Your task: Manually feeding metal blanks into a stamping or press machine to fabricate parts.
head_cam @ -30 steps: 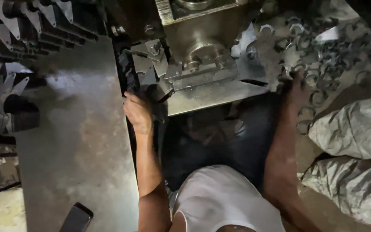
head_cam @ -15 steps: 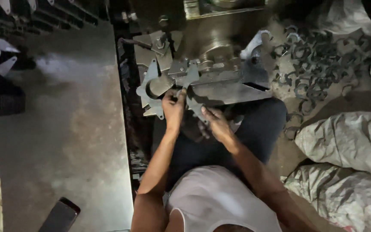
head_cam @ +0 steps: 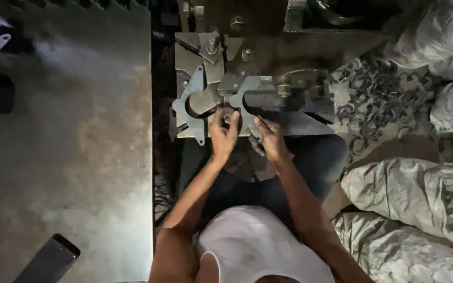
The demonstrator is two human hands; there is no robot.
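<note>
Two flat grey metal plates with curved cut-outs lie on the machine bed (head_cam: 300, 123) in front of me. My left hand (head_cam: 222, 133) grips the lower edge of the left plate (head_cam: 191, 102), fingers curled over it. My right hand (head_cam: 269, 137) holds the lower end of the right plate (head_cam: 247, 94), thumb on top. The two hands are close together at the bed's front edge. Dark trousers and a white vest show below the arms.
A large steel sheet (head_cam: 79, 157) fills the left, with a dark flat object (head_cam: 48, 259) at its near corner. A heap of small cut metal pieces (head_cam: 378, 99) lies right of the machine. Pale sacks (head_cam: 410, 194) are stacked at the right.
One second ago my left hand was at the steel sheet's edge and my right arm reached toward the heap at the right. Both hands have come together on the plates.
</note>
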